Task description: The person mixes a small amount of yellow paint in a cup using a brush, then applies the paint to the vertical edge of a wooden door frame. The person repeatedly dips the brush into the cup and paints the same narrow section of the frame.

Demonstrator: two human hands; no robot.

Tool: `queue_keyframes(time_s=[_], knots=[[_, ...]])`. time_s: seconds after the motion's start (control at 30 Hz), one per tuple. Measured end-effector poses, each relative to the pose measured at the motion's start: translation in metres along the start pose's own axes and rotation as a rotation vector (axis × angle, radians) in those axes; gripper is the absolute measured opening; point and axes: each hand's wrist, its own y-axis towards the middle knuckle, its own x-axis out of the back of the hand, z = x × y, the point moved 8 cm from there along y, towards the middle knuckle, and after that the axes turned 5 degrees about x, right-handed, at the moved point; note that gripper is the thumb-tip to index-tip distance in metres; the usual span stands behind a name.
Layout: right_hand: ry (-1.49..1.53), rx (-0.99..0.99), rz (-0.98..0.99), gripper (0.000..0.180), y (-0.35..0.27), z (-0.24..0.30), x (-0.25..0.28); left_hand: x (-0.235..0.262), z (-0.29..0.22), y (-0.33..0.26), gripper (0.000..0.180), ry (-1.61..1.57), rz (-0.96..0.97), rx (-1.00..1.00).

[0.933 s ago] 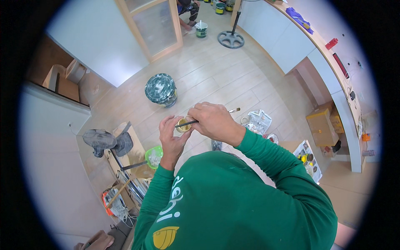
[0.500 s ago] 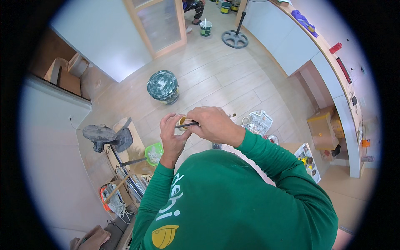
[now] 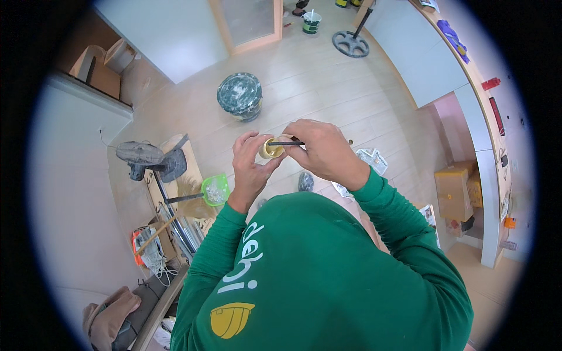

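My left hand [image 3: 250, 167] is curled round a small pale cup [image 3: 263, 153], its open top showing yellow inside. My right hand [image 3: 325, 149] pinches a slim dark stick-like tool [image 3: 287, 143]. One end of that tool lies across the cup's mouth; whether it dips inside I cannot tell. What looks like its brownish far end shows beyond my right knuckles. Both hands are raised close together in front of my chest, above the floor. Below them part of a dark shoe [image 3: 305, 182] shows.
Ahead stands a paint-smeared bucket with a green lid [image 3: 239, 93]. On the left are a fan [image 3: 146, 155] and a green dustpan [image 3: 216, 190] with debris. Printed sheets [image 3: 373, 160] lie to the right; cardboard boxes [image 3: 454, 193] sit under the counter. A smaller bucket [image 3: 311, 24] is farther off.
Both hands have risen farther out from my body, and the cup's open mouth has turned more into view. The tool now lies across the opening. My view has shifted slightly.
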Motion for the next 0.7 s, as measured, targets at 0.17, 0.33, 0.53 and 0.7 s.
queue_keyframes(time_s=[0.17, 0.33, 0.53, 0.7], knots=[[-0.044, 0.051, 0.040, 0.018, -0.003, 0.000, -0.013, -0.001, 0.004, -0.002, 0.053, -0.010, 0.012, 0.012], [-0.114, 0.045, 0.031, 0.017, 0.004, -0.002, -0.004, -0.001, 0.005, -0.004, 0.055, -0.006, -0.002, 0.008], [-0.022, 0.057, 0.057, 0.018, 0.007, 0.007, -0.009, 0.001, 0.009, -0.001, 0.055, -0.013, -0.011, 0.013], [-0.079, 0.020, 0.068, 0.017, 0.012, -0.004, -0.016, 0.005, 0.012, 0.000, 0.054, -0.051, -0.027, 0.058]])
